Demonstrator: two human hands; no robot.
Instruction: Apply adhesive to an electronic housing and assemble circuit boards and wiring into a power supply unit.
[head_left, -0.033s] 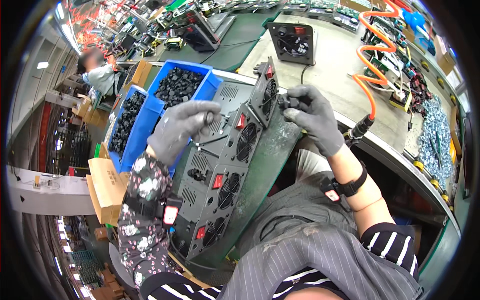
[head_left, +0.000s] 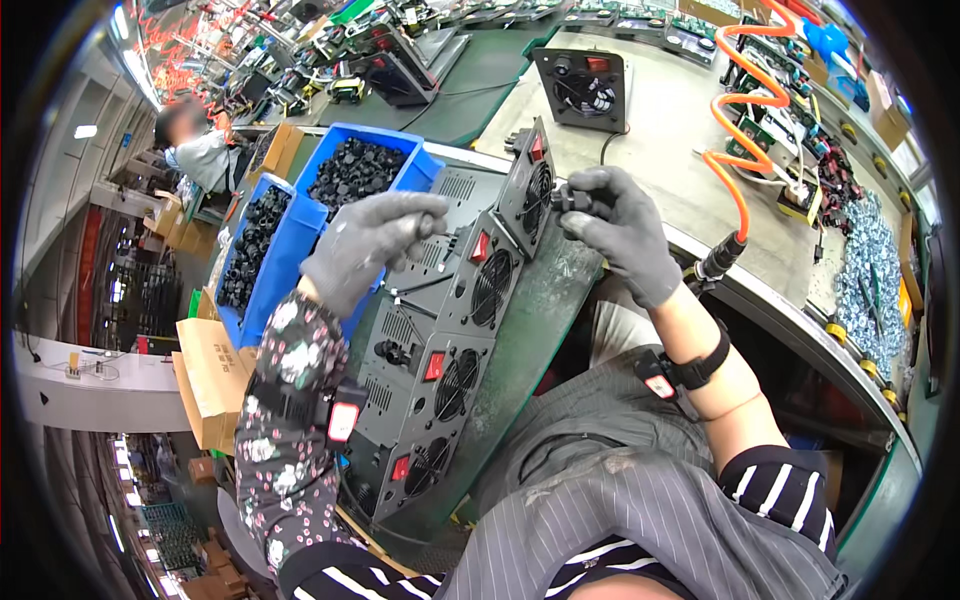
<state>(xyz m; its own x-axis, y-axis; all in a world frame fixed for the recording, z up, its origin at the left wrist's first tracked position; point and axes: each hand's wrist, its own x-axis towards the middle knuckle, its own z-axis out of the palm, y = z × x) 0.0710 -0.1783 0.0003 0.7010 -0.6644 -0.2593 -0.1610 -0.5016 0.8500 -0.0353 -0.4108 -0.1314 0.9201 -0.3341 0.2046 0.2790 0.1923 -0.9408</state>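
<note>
1. Pinching a black part (head_left: 572, 200) between thumb and fingers, the right hand (head_left: 622, 235) holds it up beside the end panel of the farthest case, above the bench edge; gripped so, its outer end is left exposed.
2. The left hand (head_left: 370, 250) hovers over the cases (head_left: 415, 420), thumb and fingertips drawn together; its curled fingers hide whether anything is pinched there, so I cannot tell.
3. The cases stand in a row on the green bench (head_left: 540, 325), panels with fans (head_left: 457, 384) and red switches (head_left: 433, 366) turned toward the person, probably for easy sight and reach.
4. Two blue bins (head_left: 425, 172) full of small black pieces (head_left: 355, 172) sit just past the left hand, presumably within arm's reach; the hand and forearm cover part of them.
5. A separate fan panel (head_left: 550, 65) stands upright on the pale bench (head_left: 665, 165), its cord (head_left: 607, 148) trailing toward the right hand.
6. Near the right wrist, a black tool (head_left: 720, 257) hangs from an orange coil (head_left: 745, 210), close to the forearm's path.
</note>
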